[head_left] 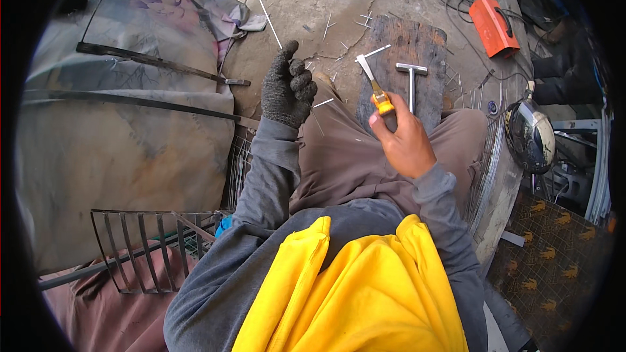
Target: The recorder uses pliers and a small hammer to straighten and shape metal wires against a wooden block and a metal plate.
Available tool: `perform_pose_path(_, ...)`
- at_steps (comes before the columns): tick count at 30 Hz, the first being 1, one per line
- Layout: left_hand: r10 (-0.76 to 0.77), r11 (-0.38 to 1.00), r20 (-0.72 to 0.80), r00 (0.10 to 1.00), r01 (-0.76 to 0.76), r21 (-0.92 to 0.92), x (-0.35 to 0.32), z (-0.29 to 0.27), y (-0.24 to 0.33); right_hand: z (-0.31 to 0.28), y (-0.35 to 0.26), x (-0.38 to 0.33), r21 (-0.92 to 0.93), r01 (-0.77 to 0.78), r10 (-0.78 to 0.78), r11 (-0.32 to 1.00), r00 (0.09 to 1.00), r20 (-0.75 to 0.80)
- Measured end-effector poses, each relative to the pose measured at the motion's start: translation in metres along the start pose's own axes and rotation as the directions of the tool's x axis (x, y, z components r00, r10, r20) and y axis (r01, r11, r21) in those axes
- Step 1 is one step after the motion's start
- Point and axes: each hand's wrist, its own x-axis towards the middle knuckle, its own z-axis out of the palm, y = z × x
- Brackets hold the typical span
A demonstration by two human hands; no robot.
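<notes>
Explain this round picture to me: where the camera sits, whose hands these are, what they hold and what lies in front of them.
The camera is worn on a person's head and looks down, so you see their own body from above: a yellow garment, grey sleeves and brown trousers. The wide lens bends the picture into a circle.

The left hand wears a dark knitted glove and is raised with the fingers curled; it seems to pinch a thin metal wire, though the grip is hard to make out. The bare right hand holds a yellow-handled tool with a metal blade.

In front lies a dark wooden board on cracked concrete ground. On it rests a T-shaped metal piece, with short wire offcuts scattered about. Further right sits an orange box-shaped machine with cables. On the left, a flowered cloth carries long metal bars.
</notes>
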Motion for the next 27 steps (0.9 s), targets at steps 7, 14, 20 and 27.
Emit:
perform_pose_path(7, 0.09, 0.975, 0.085, 0.992, -0.07, -0.212, -0.013, -0.005, 0.025, 0.026, 0.011, 0.048, -0.413, -0.045, 0.116, 0.91, 0.982, 0.149)
perform_pose_path(14, -0.013, 0.87, 0.191, 0.981, 0.105, -0.481, -0.008, -0.002, 0.017, 0.022, 0.023, -0.011, -0.042, -0.042, 0.052, 0.998, 0.966, 0.252)
perform_pose_path(20, -0.111, 0.779, 0.331, 0.937, 0.289, -0.557, -0.008, 0.018, -0.013, 0.035, 0.017, -0.028, -0.004, 0.114, -0.112, 0.993, 0.984, 0.135)
perform_pose_path(27, -0.19, 0.775, 0.206, 0.96, 0.275, -0.57, -0.01, 0.024, -0.026, 0.03, 0.016, -0.026, -0.134, 0.279, -0.279, 0.951, 0.96, 0.025)
